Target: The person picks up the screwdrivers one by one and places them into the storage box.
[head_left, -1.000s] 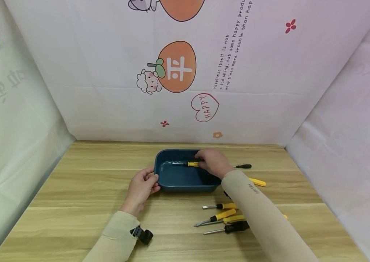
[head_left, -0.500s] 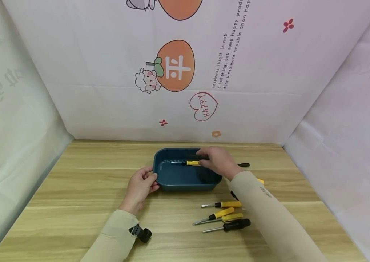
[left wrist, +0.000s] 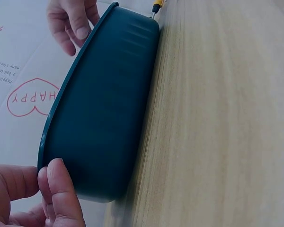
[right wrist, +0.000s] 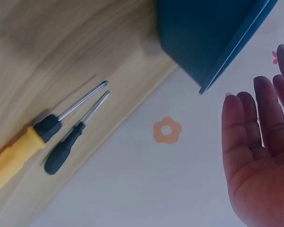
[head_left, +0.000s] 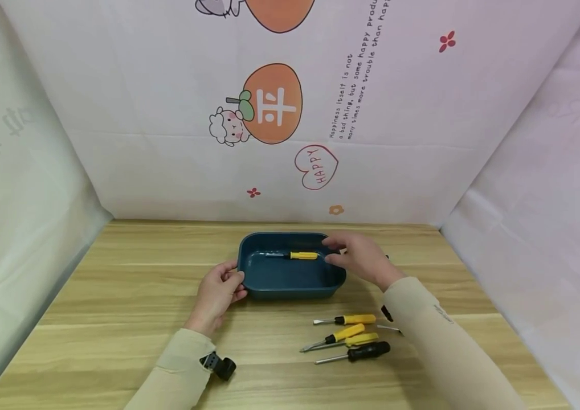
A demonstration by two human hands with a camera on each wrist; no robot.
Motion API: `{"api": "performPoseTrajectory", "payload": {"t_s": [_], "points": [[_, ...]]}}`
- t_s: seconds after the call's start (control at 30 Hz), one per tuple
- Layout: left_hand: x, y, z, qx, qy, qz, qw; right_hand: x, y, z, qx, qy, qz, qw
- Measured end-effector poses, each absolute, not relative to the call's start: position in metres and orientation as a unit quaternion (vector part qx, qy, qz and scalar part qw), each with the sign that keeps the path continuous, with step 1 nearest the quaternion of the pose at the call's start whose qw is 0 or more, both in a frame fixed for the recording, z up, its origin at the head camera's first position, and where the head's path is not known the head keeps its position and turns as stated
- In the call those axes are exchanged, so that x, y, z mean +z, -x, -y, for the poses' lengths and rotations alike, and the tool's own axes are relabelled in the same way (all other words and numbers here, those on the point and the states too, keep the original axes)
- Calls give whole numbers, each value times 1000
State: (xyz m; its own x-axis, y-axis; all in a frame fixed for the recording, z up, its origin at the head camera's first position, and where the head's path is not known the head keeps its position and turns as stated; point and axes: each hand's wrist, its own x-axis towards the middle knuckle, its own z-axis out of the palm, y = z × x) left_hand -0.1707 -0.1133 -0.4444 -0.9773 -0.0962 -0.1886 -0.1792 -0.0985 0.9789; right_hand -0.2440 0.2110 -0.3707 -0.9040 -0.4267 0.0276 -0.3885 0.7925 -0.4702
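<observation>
A dark teal rectangular bin (head_left: 290,293) stands on the table, and one yellow-handled screwdriver (head_left: 303,255) lies inside it toward the far wall. My left hand (head_left: 215,293) pinches the bin's left rim between thumb and fingers; the left wrist view shows the thumb and fingers (left wrist: 61,191) on either side of that rim. Above the right end of the bin is my right hand (head_left: 359,256), fingers relaxed and holding nothing. In the right wrist view its fingers (right wrist: 267,113) are spread apart, clear of the bin.
In front of the bin's right end lie several screwdrivers, among them a yellow one (head_left: 359,319) and a black one (head_left: 368,351). The right wrist view shows a yellow-and-black screwdriver (right wrist: 19,151) and a small black one (right wrist: 61,153) right of the bin. A printed sheet (head_left: 392,188) rises behind the table.
My right hand has let go of the yellow-handled screwdriver in the bin and moved back to the right. The left hand keeps its place on the rim.
</observation>
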Motion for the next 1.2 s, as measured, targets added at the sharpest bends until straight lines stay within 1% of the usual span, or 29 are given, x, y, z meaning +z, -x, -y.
{"api": "performPoseTrajectory", "payload": {"t_s": [0.67,1.0,1.2], "points": [[-443,170,112,721,104,-684,29,-389,230,-270,-231,209,-950,6],[-441,169,113,721,103,-684,32,-398,224,-296,-214,178,-960,8],[-441,170,113,722,103,-683,33,-404,224,-309,-216,156,-963,24]]}}
